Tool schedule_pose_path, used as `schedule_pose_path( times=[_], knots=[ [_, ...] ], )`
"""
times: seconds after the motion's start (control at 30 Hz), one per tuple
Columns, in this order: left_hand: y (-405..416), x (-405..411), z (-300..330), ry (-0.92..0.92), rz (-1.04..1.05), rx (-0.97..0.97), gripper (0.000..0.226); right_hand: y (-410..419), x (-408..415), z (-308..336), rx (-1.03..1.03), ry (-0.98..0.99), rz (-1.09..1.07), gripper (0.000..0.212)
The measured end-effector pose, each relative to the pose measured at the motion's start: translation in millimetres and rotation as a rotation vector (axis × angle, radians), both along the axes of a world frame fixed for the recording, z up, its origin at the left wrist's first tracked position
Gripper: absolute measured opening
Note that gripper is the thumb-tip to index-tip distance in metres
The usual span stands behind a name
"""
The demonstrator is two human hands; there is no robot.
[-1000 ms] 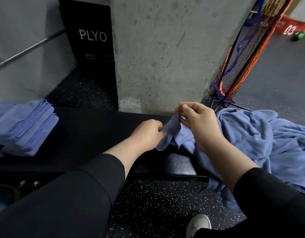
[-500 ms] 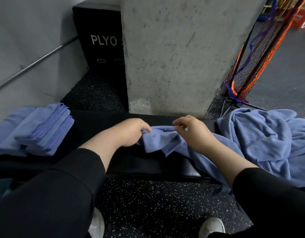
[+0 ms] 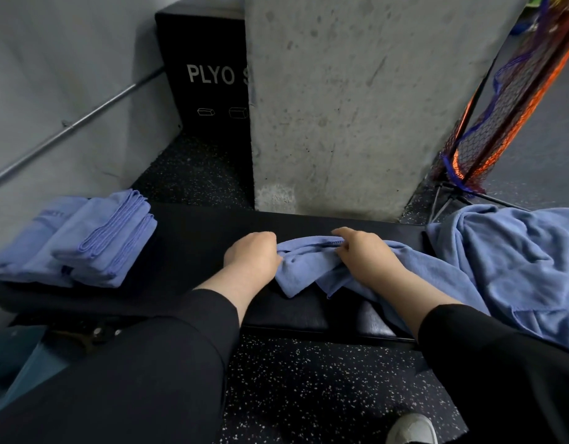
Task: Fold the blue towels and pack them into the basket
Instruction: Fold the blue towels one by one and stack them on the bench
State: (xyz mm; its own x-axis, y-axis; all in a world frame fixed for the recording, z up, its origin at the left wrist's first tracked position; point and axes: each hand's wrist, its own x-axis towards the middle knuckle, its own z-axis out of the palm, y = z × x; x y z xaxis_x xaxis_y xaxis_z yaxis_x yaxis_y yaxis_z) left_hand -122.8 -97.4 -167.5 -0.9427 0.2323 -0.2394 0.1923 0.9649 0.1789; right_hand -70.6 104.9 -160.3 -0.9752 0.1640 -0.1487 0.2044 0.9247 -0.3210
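1. A blue towel (image 3: 312, 267) on the black bench (image 3: 193, 238) is gripped by curled fingers of the left hand (image 3: 252, 256) and right hand (image 3: 365, 256).
2. Folded towels (image 3: 94, 241) are stacked left; a loose pile (image 3: 513, 267) lies right.

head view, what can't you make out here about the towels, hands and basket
- Basket: not in the head view at all.
- Left hand fingers: curled under, hidden behind its own back.
- Unfolded pile: cut off by the right edge; towel count unclear.
- Folded stack: printed mark too small to read.
- Held towel: partly under the right hand.
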Motion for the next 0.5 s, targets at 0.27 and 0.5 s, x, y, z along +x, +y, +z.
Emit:
schedule_pose_path(
  times=[0.27, 0.5],
  knots=[
    [3, -8, -2, 0.053, 0.005, 0.22, 0.009, -1, -10, -10, 0.056, -0.011, 0.008, 0.028],
    [-3, -9, -13, -0.008, 0.0, 0.084, 0.013, 0, -12, -12, 0.104, -0.066, -0.032, 0.02]
  ],
)
